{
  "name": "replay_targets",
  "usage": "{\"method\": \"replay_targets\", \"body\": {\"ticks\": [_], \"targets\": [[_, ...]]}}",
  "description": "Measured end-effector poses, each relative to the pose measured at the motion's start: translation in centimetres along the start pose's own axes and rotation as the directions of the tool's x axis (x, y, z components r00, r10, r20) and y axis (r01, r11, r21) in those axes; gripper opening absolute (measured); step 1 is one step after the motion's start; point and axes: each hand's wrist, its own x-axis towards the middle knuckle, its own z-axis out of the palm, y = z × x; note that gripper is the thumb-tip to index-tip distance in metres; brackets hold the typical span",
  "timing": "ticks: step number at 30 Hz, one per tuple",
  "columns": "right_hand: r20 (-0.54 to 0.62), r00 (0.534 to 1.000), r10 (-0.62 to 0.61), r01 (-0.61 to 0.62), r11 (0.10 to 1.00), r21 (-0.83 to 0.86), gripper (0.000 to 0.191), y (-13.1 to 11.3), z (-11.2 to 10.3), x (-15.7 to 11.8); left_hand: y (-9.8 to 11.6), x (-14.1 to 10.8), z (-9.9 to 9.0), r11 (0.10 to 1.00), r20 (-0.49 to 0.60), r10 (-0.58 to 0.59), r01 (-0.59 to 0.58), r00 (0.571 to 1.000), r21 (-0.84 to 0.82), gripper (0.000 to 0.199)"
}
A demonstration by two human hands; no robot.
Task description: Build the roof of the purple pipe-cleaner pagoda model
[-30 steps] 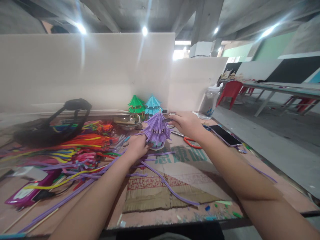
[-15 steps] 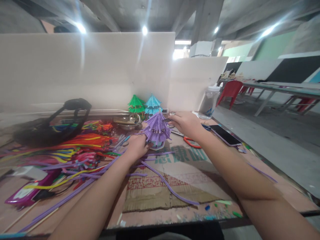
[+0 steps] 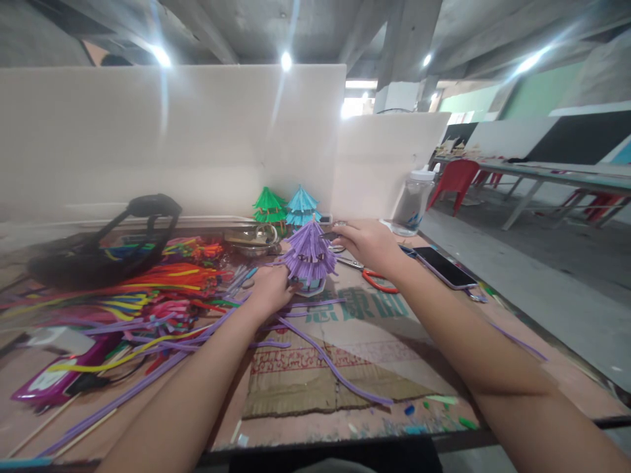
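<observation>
A small purple pavilion [image 3: 310,253] with two tiers of fuzzy pipe-cleaner roof stands upright on a pale base. My left hand [image 3: 270,289] is at its lower left, fingers closed on the edge of the base; the fingertips are partly hidden. On the other side, my right hand [image 3: 367,242] pinches a small dark pointed tool [image 3: 331,235] against the upper roof. Its exact kind is too small to tell. Loose purple pipe cleaners [image 3: 335,368] lie in front. Behind stand a green pavilion [image 3: 269,205] and a blue pavilion [image 3: 302,205].
Orange-handled scissors [image 3: 379,281], a phone [image 3: 446,267] and a clear plastic jar [image 3: 413,203] are on the right. Bundles of coloured pipe cleaners [image 3: 167,279], a black bag [image 3: 98,249] and a magenta glue gun [image 3: 64,374] fill the left. Torn cardboard [image 3: 296,394] lies in front.
Almost nothing differs. Both hands keep their places at the purple pavilion, and the dark tool by the right fingers shifts very slightly.
</observation>
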Motion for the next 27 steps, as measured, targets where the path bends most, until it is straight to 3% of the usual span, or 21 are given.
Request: {"method": "replay_targets", "body": {"ticks": [27], "targets": [[-0.002,1.000,-0.012,0.012,0.998,-0.068,0.024,-0.08,0.71,-0.02,0.06,-0.01,-0.12,1.000,0.008,0.007,-0.007,1.000,0.028,0.034]]}}
